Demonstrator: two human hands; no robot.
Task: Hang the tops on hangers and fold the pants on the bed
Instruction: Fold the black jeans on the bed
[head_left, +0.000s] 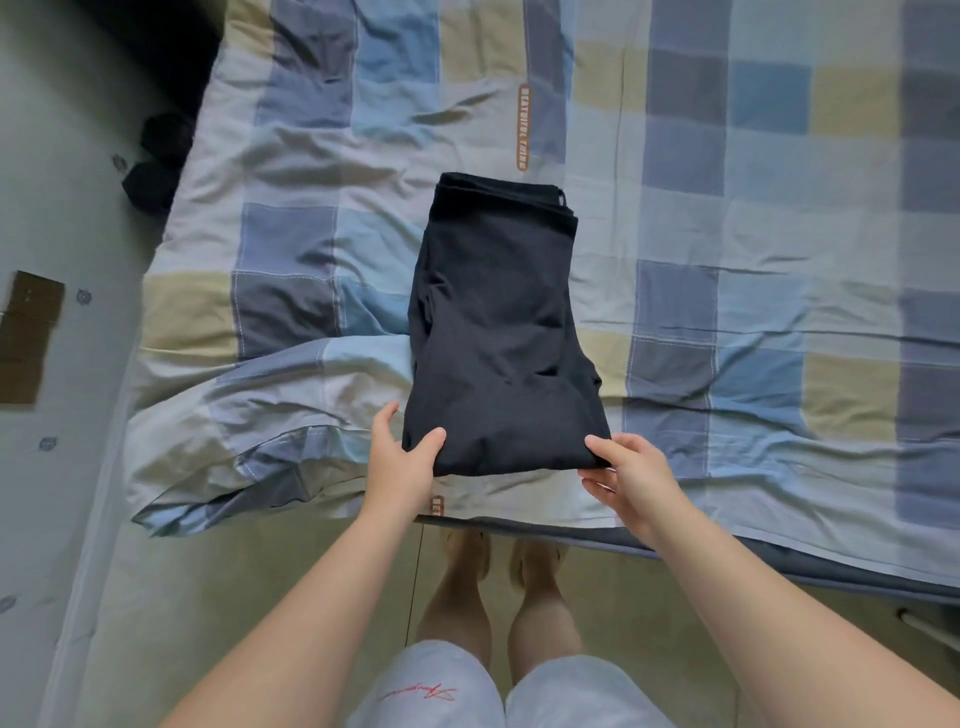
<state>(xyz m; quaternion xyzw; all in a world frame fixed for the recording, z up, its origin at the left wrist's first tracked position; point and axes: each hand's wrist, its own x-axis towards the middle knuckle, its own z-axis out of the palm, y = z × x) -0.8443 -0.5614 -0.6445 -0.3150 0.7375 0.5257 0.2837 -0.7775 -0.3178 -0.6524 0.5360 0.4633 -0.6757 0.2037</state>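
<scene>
Squarely near the bed's edge, the folded black cotton pants (498, 332) lie on the blue, grey and yellow checked quilt (727, 208). The left hand (402, 462) and right hand (626, 478) each pinch a near corner, thumb on top, fingers (592, 475) beneath. An orange label (523, 127) on the quilt reads "BEAUTIFUL", the rest blurred.

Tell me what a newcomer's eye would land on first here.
The folded black pants in the centre stand out first, dark against the blue, grey and yellow checked bed cover. Next come the hands at their near edge: the left hand grips the left corner, the right hand pinches the right one.
</scene>
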